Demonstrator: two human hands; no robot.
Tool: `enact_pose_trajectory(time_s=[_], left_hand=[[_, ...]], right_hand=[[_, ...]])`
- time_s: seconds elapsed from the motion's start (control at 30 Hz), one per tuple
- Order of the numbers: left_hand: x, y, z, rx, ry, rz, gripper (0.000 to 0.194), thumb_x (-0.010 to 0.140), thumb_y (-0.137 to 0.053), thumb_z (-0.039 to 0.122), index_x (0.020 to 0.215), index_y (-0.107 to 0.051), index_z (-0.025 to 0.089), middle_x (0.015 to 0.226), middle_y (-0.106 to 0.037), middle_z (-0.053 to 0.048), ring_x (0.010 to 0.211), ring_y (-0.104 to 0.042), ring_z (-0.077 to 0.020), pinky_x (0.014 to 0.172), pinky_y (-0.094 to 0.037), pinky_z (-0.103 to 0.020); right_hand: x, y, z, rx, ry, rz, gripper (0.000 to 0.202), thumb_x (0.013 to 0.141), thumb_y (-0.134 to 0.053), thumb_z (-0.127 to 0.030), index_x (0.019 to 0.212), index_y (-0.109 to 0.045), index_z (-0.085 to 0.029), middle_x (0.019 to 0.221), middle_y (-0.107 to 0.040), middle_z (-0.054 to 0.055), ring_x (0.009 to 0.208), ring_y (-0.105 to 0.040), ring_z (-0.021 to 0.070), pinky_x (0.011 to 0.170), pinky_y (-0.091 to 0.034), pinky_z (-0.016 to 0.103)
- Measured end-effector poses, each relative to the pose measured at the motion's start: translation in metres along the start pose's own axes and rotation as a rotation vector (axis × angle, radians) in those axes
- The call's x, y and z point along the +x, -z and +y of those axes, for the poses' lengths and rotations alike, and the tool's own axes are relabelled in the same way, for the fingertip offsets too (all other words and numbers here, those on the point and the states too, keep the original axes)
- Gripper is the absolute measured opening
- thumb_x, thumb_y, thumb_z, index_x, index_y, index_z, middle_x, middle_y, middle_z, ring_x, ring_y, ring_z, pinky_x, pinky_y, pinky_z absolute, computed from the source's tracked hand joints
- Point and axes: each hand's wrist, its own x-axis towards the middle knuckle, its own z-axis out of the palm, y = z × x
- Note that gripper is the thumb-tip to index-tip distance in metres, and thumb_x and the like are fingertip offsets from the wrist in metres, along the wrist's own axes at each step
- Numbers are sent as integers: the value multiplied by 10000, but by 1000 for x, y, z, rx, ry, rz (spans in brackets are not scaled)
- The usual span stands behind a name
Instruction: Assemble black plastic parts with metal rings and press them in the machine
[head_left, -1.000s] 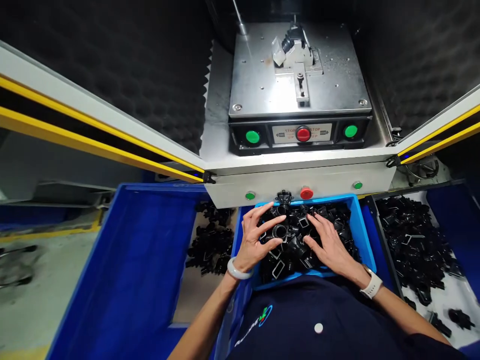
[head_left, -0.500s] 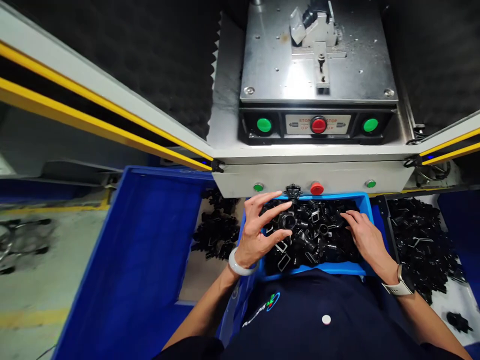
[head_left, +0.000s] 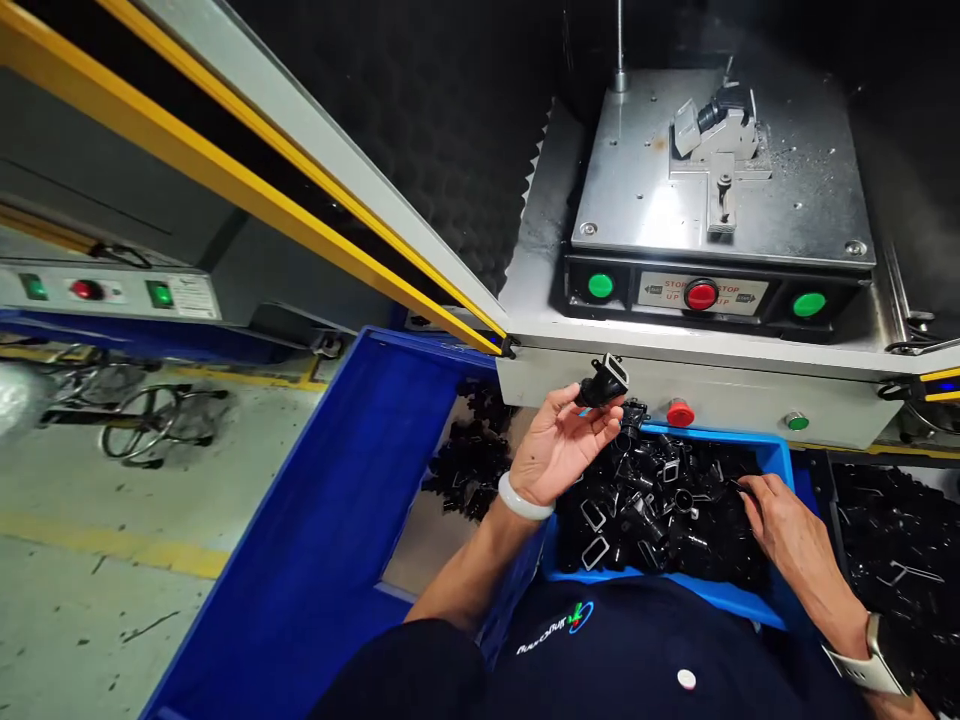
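Between the thumb and fingers of my left hand (head_left: 566, 440) is a black plastic pipe fitting (head_left: 606, 384), its pale-rimmed rectangular opening turned up and to the right. It is raised above the far left part of a light blue bin (head_left: 776, 462). That bin holds a heap of similar black fittings (head_left: 645, 520). My right hand (head_left: 787, 525) rests at the bin's right side, fingers curled together over the heap; what they pinch is too dark to make out. Another fitting (head_left: 634, 412) lies at the bin's far edge, partly behind my left fingers.
Ahead is a metal machine plate (head_left: 637, 225) with a fixture (head_left: 724, 145) bearing a black part. Green buttons (head_left: 600, 286) and a red button (head_left: 701, 294) sit in front. A large blue crate (head_left: 322, 500) stands left; more black parts (head_left: 892, 540) lie right. Yellow-striped bars (head_left: 337, 220) slant overhead.
My left hand has closed on a fitting, lifted it from the heap and turned palm up. My right hand stays at the bin's right side. The view has swung left.
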Motion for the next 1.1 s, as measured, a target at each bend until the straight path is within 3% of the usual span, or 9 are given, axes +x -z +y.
enact_pose_trajectory(time_s=[0.1,0.17,0.3,0.4,0.5,0.67,0.87,1.0,1.1], left_hand=[[6,4,-6,20,-92,-20,158,903,-698,246,982,-739,116,937,-757,-99,793,-712,-155,739,-610,-251],[11,15,-5,104,-268,-10,217,895,-734,275,1066,-744,143,1015,-761,-84,793,-701,-140,746,-594,-245],[20,57,-5,386,-764,106,394,896,-791,454,1178,-732,186,1126,-753,-72,832,-694,-129,784,-565,-237],[26,87,-18,540,-893,170,496,874,-794,577,1177,-729,190,1162,-740,-81,918,-702,-156,801,-553,-243],[30,93,-42,585,-881,188,504,900,-750,617,1164,-726,189,1176,-733,-95,999,-709,-193,842,-554,-270],[36,67,-67,521,-765,50,451,927,-748,564,1212,-722,216,1197,-720,-87,990,-708,-199,881,-575,-313],[41,63,-47,248,-504,-10,369,885,-824,462,1099,-777,165,1149,-751,-86,897,-692,-168,762,-556,-268],[36,56,-28,161,-407,-38,258,911,-809,365,1065,-802,158,1148,-766,-79,968,-699,-165,780,-563,-246],[31,43,-23,192,-356,-103,342,875,-848,396,1134,-809,174,1156,-765,-75,955,-693,-157,757,-568,-225]], right_hand=[[-1,10,0,4,21,42,350,1077,-382,-320,1309,-628,-227,1084,-724,77,955,-738,222,621,-556,309],[-4,13,3,48,29,55,374,1084,-366,-329,1357,-600,-229,1129,-723,85,964,-740,225,645,-565,314],[-12,8,7,179,-18,51,356,1094,-368,-401,1287,-606,-221,1187,-698,92,794,-723,195,613,-549,323],[-14,4,6,266,-27,68,398,1097,-362,-431,1370,-559,-220,1171,-682,97,836,-716,208,675,-561,335],[-10,2,1,349,-25,81,397,1101,-357,-458,1356,-558,-230,1185,-669,101,856,-707,208,713,-562,341],[1,10,-8,351,-26,67,411,1099,-356,-534,1196,-620,-234,1127,-673,92,819,-695,201,669,-548,330],[5,32,-2,262,-68,40,469,1070,-381,-631,1173,-718,-321,1103,-733,38,884,-733,200,642,-554,295],[8,47,-2,474,-114,-20,415,1027,-498,-647,1167,-732,-334,1098,-790,-19,833,-763,169,697,-588,270],[18,65,-12,633,-161,-26,382,965,-619,-634,1146,-748,-322,1076,-798,-9,804,-767,164,582,-560,230]])
